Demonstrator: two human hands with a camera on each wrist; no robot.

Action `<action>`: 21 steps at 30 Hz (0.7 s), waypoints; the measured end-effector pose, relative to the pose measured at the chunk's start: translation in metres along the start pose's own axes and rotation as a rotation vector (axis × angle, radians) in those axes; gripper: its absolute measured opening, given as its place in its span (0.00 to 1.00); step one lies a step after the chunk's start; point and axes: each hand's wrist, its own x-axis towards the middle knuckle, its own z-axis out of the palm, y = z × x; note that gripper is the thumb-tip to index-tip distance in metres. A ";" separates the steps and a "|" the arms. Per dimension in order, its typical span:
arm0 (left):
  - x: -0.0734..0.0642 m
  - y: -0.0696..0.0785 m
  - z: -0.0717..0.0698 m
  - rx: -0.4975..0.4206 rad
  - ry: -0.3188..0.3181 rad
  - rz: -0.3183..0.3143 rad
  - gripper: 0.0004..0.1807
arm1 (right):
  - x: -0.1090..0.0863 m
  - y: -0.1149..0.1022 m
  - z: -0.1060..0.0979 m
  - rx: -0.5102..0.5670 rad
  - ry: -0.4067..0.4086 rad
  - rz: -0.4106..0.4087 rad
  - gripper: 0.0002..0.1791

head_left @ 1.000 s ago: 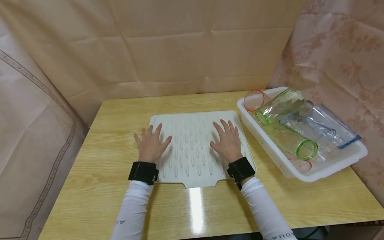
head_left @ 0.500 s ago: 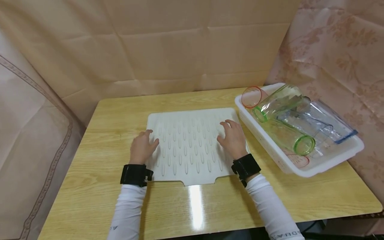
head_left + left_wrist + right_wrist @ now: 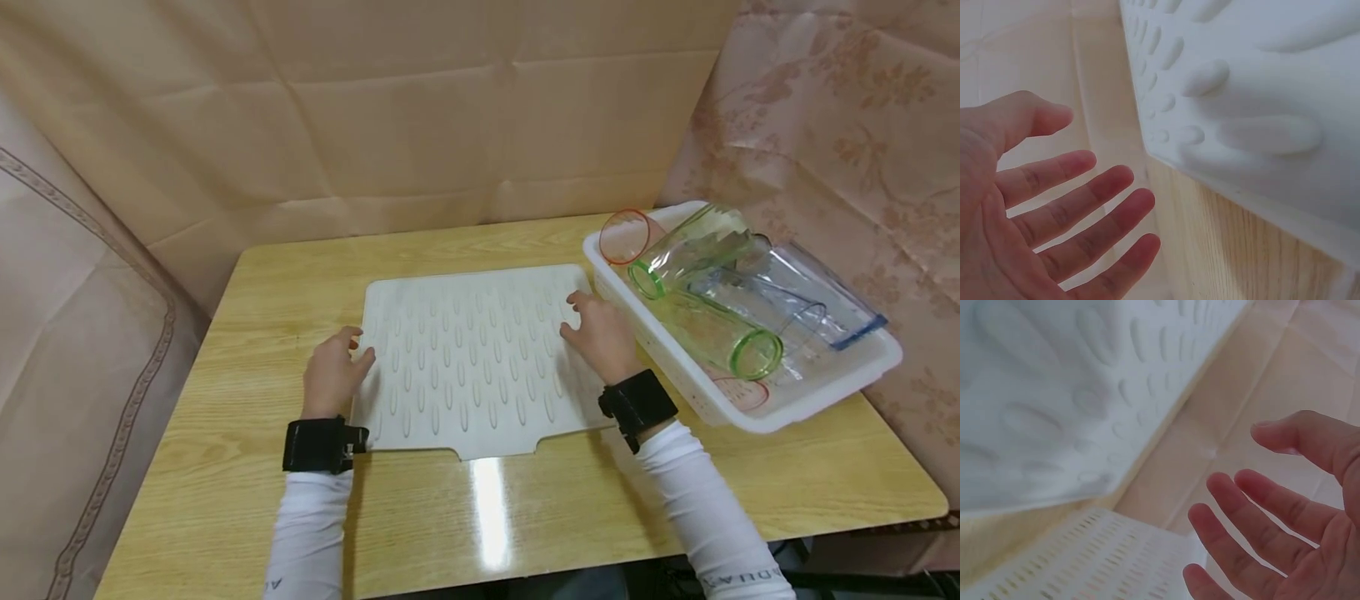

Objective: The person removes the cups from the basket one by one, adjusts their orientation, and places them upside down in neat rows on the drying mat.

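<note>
- In the head view, the full outline of the studded white board (image 3: 472,358) is shown, its 6 o'clock edge notched; it lies flat at mid-table.
- In the left wrist view, the studs are seen to be raised, which cannot be judged well from the head.
- In the right wrist view, rows of slots are revealed in the wall of the white basket (image 3: 821,397).
- The left hand (image 3: 330,379) is placed at the board's 9 o'clock edge, fingers slightly bent and spread, thumb apart; nothing is gripped.
- The right hand (image 3: 606,337) is placed at the 3 o'clock edge, fingers likewise spread and bent; nothing is pinched.
- Whether the board is touched by either hand cannot be told from the head view; gaps appear in both wrist views.
- The basket is positioned at the board's 2 to 3 o'clock, just beyond the right hand, by which part of the board's edge is hidden.
- Within the basket, two green vessels (image 3: 716,337) and a blue-rimmed container (image 3: 858,332) are laid over one another; a red-rimmed cup (image 3: 625,237) is tilted at its 10 o'clock corner.
- Beige cloth (image 3: 405,125) is hung at 12 o'clock, behind the table (image 3: 420,525).
</note>
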 end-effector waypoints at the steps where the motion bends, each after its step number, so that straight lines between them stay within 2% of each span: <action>1: -0.001 0.000 0.000 -0.003 0.001 -0.004 0.24 | 0.000 0.000 -0.002 -0.002 0.004 -0.004 0.20; 7: -0.004 0.000 -0.002 -0.005 0.020 -0.014 0.24 | 0.001 0.000 -0.012 -0.053 0.014 -0.033 0.19; 12: -0.009 -0.003 -0.003 -0.004 0.039 -0.001 0.23 | -0.001 -0.003 -0.023 -0.090 0.015 -0.039 0.19; 17: -0.015 -0.007 -0.004 -0.014 0.058 0.013 0.22 | -0.001 -0.005 -0.037 -0.133 0.031 -0.081 0.19; 21: -0.019 -0.006 -0.003 -0.019 0.059 0.016 0.22 | 0.001 -0.006 -0.048 -0.152 0.006 -0.101 0.19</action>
